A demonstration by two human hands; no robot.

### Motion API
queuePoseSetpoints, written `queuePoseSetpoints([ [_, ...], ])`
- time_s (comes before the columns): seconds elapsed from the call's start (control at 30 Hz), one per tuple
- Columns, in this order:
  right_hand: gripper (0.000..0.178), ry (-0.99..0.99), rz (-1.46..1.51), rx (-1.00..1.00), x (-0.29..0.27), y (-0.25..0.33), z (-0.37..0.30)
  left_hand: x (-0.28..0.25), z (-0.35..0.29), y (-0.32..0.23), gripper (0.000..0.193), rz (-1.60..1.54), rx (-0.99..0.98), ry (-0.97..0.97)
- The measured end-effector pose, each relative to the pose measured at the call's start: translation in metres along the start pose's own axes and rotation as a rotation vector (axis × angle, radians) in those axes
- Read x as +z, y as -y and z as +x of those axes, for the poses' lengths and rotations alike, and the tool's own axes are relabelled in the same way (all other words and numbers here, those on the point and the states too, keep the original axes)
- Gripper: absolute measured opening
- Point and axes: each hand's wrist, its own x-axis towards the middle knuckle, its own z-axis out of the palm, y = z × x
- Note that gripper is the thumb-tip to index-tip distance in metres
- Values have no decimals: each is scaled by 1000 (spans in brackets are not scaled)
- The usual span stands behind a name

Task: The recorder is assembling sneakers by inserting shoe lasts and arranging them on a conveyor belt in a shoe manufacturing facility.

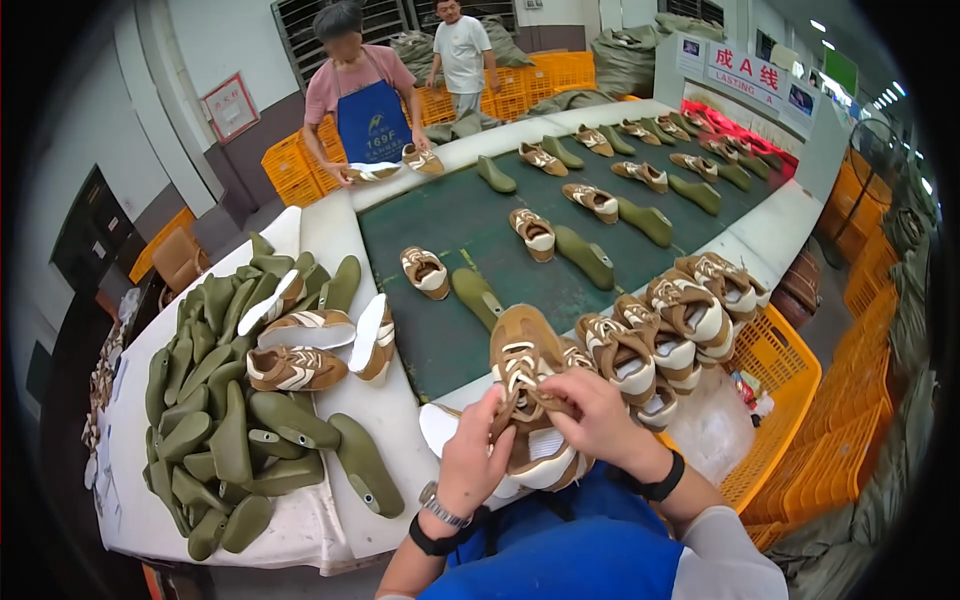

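Observation:
A brown suede sneaker (524,345) with cream laces is in front of me at the table edge, toe pointing away. My left hand (473,452) is closed on the left side of its lacing and opening. On the opposite side, the fingers of my right hand (598,418) pinch the upper near the laces. Under and behind my hands lie further sneakers, partly hidden, with a white sole (438,428) showing by my left wrist. To the right, close to my right hand, several finished-looking sneakers (690,305) stand bunched together.
Green shoe lasts (215,400) are heaped at the left, with loose sneakers (300,368) beside them. A dark green conveyor belt (420,335) carries sneakers and lasts. An orange crate (790,370) holding clear plastic sits right. Across the table, a person in a blue apron (368,120) handles sneakers.

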Motion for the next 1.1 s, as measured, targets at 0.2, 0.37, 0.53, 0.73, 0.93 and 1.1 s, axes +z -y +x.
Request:
queuePoseSetpoints([
  [0.2, 31, -5, -4, 23, 36, 0, -5, -1, -48, 4, 83, 32, -87, 100],
  [0.37, 34, 19, 77, -89, 63, 11, -10, -1, -53, 17, 80, 210, -43, -30],
  [0.53, 33, -16, -33, 127, 33, -11, -29, 25, -22, 1, 55, 361, 211, 39],
  [0.73, 38, -177, -29, 15, 27, -18, -16, 29, -23, -4, 67, -185, -146, 8],
  [0.93, 40, -65, 108, -56, 28, -20, -33, 10, -3, 20, 42, 182, 21, 80],
  [1.1, 40, 49, 229, -107, 36, -8, -29, -7, -14, 11, 20, 205, 20, -75],
])
